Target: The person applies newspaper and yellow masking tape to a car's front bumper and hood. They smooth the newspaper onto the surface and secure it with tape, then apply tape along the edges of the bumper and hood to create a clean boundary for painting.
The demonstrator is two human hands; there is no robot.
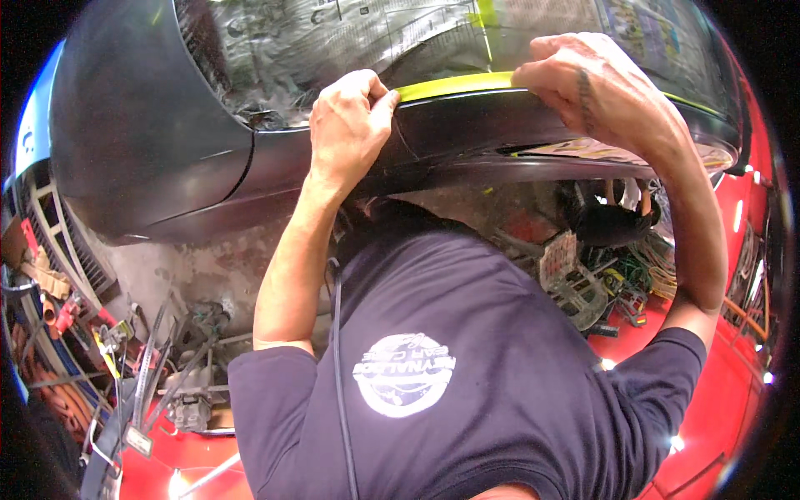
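Note:
A strip of yellow-green masking tape [457, 85] stretches between my two hands along the lower edge of a car window. My left hand [352, 117] pinches its left end, thumb against fingers. At the other end, my right hand [587, 87] grips the tape with curled fingers. Just below the strip runs the matte black car body [475, 125]. Printed paper and clear plastic sheeting [333, 50] cover the window above it, with more yellow tape [486, 37] running upward across the sheeting. My fingertips hide both ends of the strip.
A black cable [340, 375] hangs down my dark shirt. On the left lie piled tools, hoses and metal parts [196, 367]. At the right, a grey plastic frame [575, 283] and coiled cords [646, 267] lie beside a shiny red surface [708, 392].

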